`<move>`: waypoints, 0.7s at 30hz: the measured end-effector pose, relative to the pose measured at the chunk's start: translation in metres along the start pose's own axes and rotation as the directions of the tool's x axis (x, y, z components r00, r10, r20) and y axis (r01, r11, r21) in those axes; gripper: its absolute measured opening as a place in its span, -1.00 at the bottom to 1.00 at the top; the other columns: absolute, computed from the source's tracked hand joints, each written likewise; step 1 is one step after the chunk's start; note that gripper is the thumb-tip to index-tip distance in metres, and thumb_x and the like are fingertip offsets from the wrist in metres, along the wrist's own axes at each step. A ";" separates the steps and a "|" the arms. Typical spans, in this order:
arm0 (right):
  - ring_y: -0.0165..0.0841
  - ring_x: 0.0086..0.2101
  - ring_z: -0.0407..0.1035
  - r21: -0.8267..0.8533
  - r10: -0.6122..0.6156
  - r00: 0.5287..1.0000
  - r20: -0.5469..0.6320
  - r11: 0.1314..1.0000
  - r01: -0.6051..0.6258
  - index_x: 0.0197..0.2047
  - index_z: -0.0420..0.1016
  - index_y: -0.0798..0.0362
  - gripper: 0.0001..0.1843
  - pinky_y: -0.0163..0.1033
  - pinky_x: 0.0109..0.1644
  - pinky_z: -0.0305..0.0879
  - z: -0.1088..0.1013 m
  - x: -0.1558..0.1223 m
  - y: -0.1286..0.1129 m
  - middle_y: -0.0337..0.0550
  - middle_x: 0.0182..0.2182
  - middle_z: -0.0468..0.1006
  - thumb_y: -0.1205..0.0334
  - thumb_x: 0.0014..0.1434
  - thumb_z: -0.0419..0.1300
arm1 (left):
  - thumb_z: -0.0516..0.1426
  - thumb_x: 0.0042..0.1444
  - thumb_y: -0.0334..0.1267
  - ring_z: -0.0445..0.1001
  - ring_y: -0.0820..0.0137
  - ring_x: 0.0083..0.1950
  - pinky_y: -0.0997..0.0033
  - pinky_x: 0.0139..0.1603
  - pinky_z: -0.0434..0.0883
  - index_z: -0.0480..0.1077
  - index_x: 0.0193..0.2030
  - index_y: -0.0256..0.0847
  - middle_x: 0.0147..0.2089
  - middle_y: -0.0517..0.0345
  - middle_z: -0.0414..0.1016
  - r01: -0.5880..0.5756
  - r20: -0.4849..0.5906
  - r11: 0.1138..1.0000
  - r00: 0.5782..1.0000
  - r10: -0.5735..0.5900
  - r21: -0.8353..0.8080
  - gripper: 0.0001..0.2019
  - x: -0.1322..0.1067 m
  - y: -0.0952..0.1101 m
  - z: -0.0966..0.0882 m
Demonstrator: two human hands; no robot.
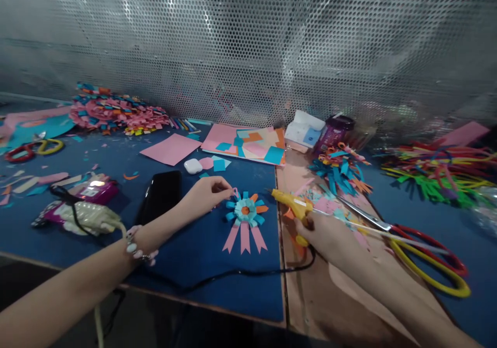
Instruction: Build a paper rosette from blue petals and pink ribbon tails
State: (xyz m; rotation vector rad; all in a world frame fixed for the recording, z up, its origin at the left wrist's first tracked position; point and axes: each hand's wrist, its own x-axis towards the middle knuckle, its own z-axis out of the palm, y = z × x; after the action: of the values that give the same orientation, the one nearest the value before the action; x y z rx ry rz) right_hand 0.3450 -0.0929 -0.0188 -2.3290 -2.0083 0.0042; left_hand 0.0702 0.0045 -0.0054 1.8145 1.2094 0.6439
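Observation:
My right hand (320, 231) is wrapped round the grip of a yellow glue gun (292, 203), whose nozzle points left towards a paper rosette. Blue and orange looped strips ring the rosette (245, 211), which lies flat on the blue table top with pink notched tails below it. At its upper left edge, my left hand (212, 191) pinches a small pink paper strip (235, 192) that looks curled. A black cord (233, 272) runs from the glue gun across the table to the left.
Large scissors (388, 229) lie by my right forearm, near a pile of fringed paper (339, 169). A black phone (161, 195) and a white case (193, 166) are by my left arm. Coloured paper sheets (244, 143) lie behind, before a perforated metal panel (248, 42).

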 end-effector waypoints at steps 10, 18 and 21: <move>-0.33 -0.65 0.24 -0.018 -0.004 0.997 0.077 1.000 0.006 -0.63 0.24 -0.01 -0.48 -0.27 -0.55 -0.10 0.006 0.016 -0.001 -0.19 -0.70 0.35 -0.21 0.16 0.00 | 0.14 0.11 -0.16 0.51 0.36 -0.25 0.39 -0.21 0.41 0.47 -0.34 -0.24 -0.29 0.08 0.56 -0.043 -0.044 0.998 0.998 0.041 -0.042 -0.81 -0.002 -0.001 0.007; -0.35 -0.51 0.36 0.896 0.064 0.937 0.343 0.277 -0.347 -0.31 0.38 0.06 -0.58 -0.29 -0.47 0.29 -0.021 -0.012 -0.006 -0.18 -0.50 0.47 -0.13 -0.04 0.26 | 0.15 0.12 -0.14 0.50 0.35 -0.24 0.37 -0.19 0.42 0.44 -0.34 -0.24 -0.27 0.08 0.54 -0.029 -0.069 0.982 0.997 0.017 -0.187 -0.81 -0.011 0.006 0.005; -0.53 -0.74 0.13 0.860 -0.092 0.861 0.500 -0.058 -0.506 -0.24 0.45 0.07 -0.64 -0.39 -0.70 0.01 -0.033 -0.020 -0.024 -0.26 -0.63 0.40 -0.01 -0.01 0.28 | 0.16 0.12 -0.13 0.49 0.35 -0.24 0.37 -0.21 0.41 0.43 -0.35 -0.24 -0.27 0.07 0.54 -0.028 -0.077 0.975 0.997 0.011 -0.222 -0.80 -0.013 0.010 0.005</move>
State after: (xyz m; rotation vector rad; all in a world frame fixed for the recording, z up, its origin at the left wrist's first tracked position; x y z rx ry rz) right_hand 0.3203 -0.1104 0.0149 -1.4375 -0.7822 1.5760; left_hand 0.0738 -0.0111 0.0008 1.6283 1.1211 0.8317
